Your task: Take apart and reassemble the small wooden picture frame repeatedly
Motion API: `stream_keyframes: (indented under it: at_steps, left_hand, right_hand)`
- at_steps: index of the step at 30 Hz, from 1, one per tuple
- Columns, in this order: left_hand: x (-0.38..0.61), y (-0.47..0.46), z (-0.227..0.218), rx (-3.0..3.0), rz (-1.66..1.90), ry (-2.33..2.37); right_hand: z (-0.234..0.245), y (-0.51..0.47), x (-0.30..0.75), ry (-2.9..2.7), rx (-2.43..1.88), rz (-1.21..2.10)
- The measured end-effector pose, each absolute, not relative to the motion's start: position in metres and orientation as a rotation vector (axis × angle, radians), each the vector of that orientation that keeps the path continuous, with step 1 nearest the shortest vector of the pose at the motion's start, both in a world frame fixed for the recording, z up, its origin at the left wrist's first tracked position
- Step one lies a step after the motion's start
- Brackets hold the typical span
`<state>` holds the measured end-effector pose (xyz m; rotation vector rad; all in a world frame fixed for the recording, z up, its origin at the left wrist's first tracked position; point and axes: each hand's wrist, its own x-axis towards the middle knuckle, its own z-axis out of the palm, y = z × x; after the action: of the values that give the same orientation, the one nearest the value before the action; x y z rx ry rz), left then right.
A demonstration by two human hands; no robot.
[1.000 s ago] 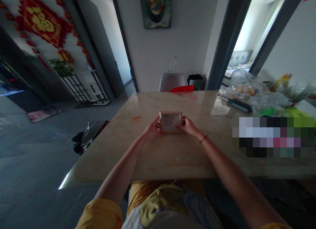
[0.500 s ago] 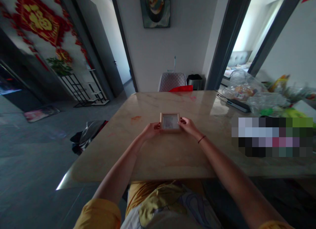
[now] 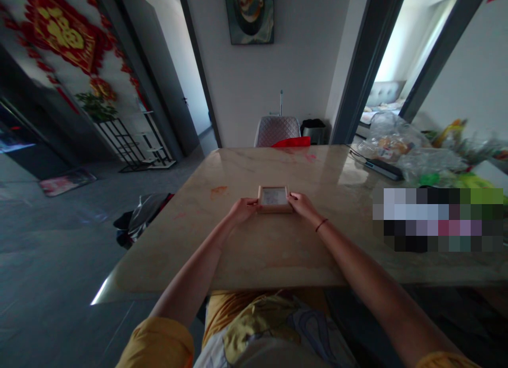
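Observation:
A small picture frame [image 3: 273,210] with a pale wooden border and a greyish panel inside is held over the middle of the table [image 3: 270,251]. My left hand [image 3: 243,209] is closed on its left side, fingers pinching the edge. On the opposite side my right hand [image 3: 302,203] grips the right edge, thumb toward me. The panel faces up and leans back; whether the bottom edge touches the tabletop I cannot tell. A dark band circles my right wrist.
At the table's right lie a dark oblong device [image 3: 383,169] with a cord, clear plastic bags [image 3: 391,138] and a blurred-out patch. A quilted chair [image 3: 278,131] with a red item stands at the far edge. A dark bag [image 3: 138,220] sits left of the table.
The frame's top edge has dropped slightly and tipped farther back, so its panel looks shorter. Both hands stay on its sides, the right one shifting a little downward.

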<state>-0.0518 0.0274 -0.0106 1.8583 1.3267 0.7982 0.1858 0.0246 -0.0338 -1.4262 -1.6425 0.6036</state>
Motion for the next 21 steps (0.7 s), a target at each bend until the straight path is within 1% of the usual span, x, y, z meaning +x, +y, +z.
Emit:
stream_keyframes:
  at_steps: [5,7,10,12,15,17,18,21]
  left_hand:
    - [-0.049,0.025,-0.008,1.838,0.867,1.350]
    - [-0.047,0.024,-0.004,1.809,0.920,1.352]
    - [-0.047,0.021,0.006,1.784,1.142,1.340]
    - [-0.046,0.017,0.015,1.789,1.333,1.365]
    - [-0.045,0.011,0.025,1.824,1.383,1.444]
    - [-0.044,0.008,0.029,1.821,1.323,1.452]
    - [-0.043,0.006,0.030,1.794,1.286,1.434]
    - [-0.043,0.004,0.032,1.599,1.174,1.266]
  right_hand:
    - [-0.036,0.027,0.182,-1.640,-1.435,0.572]
    - [-0.031,0.023,0.181,-1.624,-1.434,0.491]
    - [-0.016,0.011,0.181,-1.639,-1.400,0.289]
    - [-0.004,0.001,0.179,-1.705,-1.356,0.245]
    - [0.012,-0.009,0.175,-1.674,-1.304,0.233]
    - [0.018,-0.012,0.173,-1.607,-1.289,0.362]
    - [0.019,-0.013,0.173,-1.569,-1.275,0.507]
    - [0.022,-0.011,0.181,-1.438,-1.103,1.145]
